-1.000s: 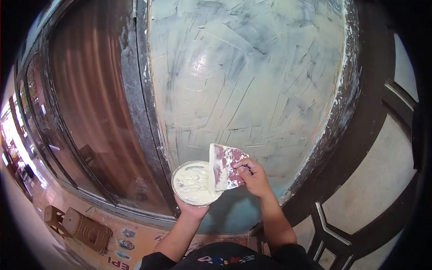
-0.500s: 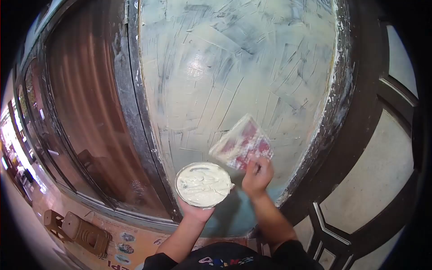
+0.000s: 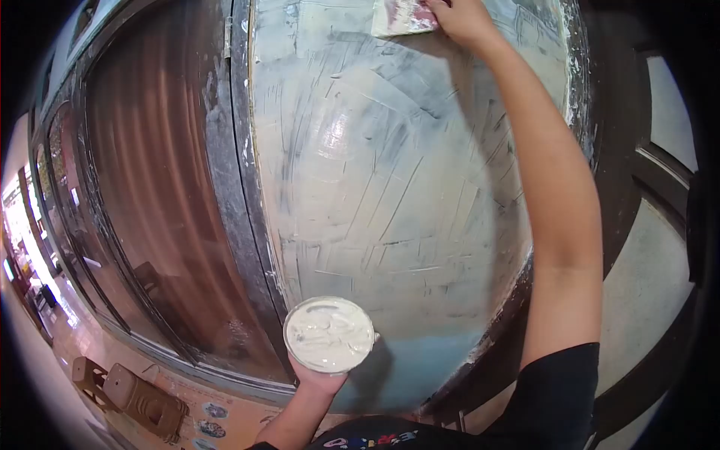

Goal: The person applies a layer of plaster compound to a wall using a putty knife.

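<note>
My left hand (image 3: 319, 379) holds a round tub (image 3: 330, 334) of creamy white paste from below, its open top facing up. High on the wall panel (image 3: 360, 195), my right hand (image 3: 459, 21) grips a flat reddish scraper (image 3: 405, 16) smeared with white paste. The scraper is at the panel's surface near the top of the view. Uneven pale paste covers most of the panel, with dark streaks showing through and a bluish strip at the bottom.
A dark-framed glass door with a brown curtain (image 3: 150, 165) stands at the left. Brown plastic stools (image 3: 146, 397) are on the floor at the lower left. A dark frame with pale panels (image 3: 649, 262) rises at the right.
My right hand has moved from beside the tub up to the top of the panel with the scraper. In the view, the tub and my left hand sit slightly lower.
</note>
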A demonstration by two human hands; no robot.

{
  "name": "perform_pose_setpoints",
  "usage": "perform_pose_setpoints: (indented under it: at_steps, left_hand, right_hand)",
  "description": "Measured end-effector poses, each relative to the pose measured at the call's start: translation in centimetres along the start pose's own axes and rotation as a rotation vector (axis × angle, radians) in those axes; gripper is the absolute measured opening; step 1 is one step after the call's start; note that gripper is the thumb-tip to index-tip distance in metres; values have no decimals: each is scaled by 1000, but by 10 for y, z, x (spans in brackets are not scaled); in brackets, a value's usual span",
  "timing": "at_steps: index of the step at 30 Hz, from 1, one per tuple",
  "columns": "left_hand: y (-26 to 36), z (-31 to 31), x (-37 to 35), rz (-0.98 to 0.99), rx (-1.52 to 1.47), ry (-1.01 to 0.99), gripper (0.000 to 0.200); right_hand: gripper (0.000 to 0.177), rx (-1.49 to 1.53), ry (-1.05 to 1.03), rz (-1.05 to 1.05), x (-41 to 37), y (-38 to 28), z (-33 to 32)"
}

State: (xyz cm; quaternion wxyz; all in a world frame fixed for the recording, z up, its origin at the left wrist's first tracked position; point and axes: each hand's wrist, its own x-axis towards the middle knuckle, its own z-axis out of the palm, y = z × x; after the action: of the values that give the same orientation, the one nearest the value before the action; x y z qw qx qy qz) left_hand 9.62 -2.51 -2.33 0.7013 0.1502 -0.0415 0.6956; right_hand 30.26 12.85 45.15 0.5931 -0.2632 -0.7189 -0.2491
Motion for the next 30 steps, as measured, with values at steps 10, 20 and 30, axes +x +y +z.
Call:
perform_pose_setpoints:
  at_steps: [10, 20, 30]
  left_hand:
    - [22, -10, 2, -54, 31, -9, 69]
    - [22, -17, 8, -125, 4, 7, 67]
    - [10, -8, 12, -193, 17, -15, 69]
  right_hand:
    - [25, 236, -118, 54, 13, 13, -4]
    - [26, 174, -76, 42, -17, 62, -70]
    - [24, 67, -117, 103, -63, 77, -65]
